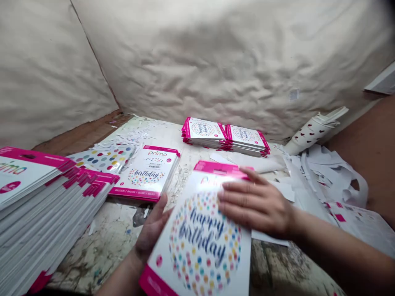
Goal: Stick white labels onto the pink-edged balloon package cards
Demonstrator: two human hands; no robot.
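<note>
A white and pink "happy birthday" balloon packet (203, 242) is tilted up in front of me, with colourful dots on its face. My left hand (152, 228) grips it at the left edge; the thumb shows and the other fingers are partly hidden behind it. Across its upper right part lies my right hand (253, 201), fingers stretched out and slightly blurred. Just beyond the left hand is a small pile of similar packets (145, 170), showing the word "prima". A tall stack of packets (61, 205) fills the left side.
Two side-by-side piles of packets (205, 130) stand at the back against the creased cloth wall (197, 61). A dotted sheet (103, 158) and paper shreds (123, 137) lie left. At right are a cup with hearts (313, 129) and white paper strips (339, 172).
</note>
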